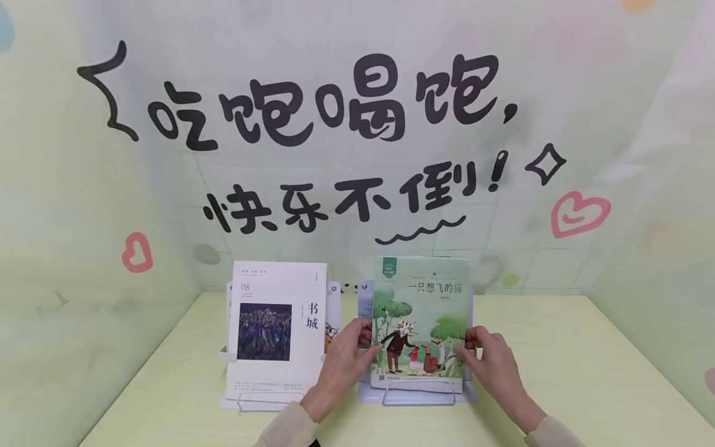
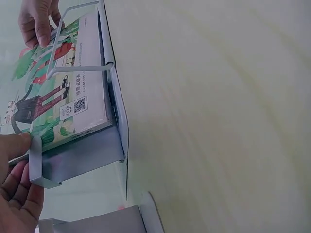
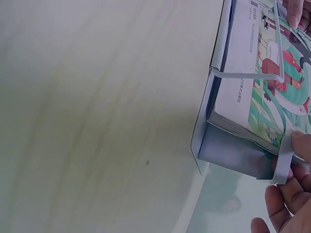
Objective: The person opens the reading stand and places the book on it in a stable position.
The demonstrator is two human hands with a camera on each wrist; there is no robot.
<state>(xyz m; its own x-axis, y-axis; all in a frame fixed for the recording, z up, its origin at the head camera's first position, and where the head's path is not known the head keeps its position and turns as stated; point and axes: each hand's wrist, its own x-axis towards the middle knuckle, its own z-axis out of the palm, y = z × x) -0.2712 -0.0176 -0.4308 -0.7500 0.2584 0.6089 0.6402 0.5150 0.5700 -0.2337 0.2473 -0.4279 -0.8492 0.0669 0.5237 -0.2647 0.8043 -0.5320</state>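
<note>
A green children's picture book [image 1: 420,313] with a cat on its cover stands nearly upright in a pale metal book stand [image 1: 371,393]. A wire loop [image 2: 80,69] crosses the lower part of its cover. My left hand [image 1: 347,358] holds the book's left edge, thumb at the front and fingers behind, right by a side clip [image 2: 37,165] of the stand. At the opposite edge my right hand [image 1: 497,365] grips in the same way, its thumb on the cover beside the other side clip [image 3: 283,162]. The book hides most of the stand's back plate.
Left of my hands a white book [image 1: 272,377] with a dark picture leans in a second stand [image 1: 230,402]. Both stands are on a light wood-grain table [image 1: 536,347]. Behind hangs a pale backdrop [image 1: 586,112] with large black lettering and pink hearts.
</note>
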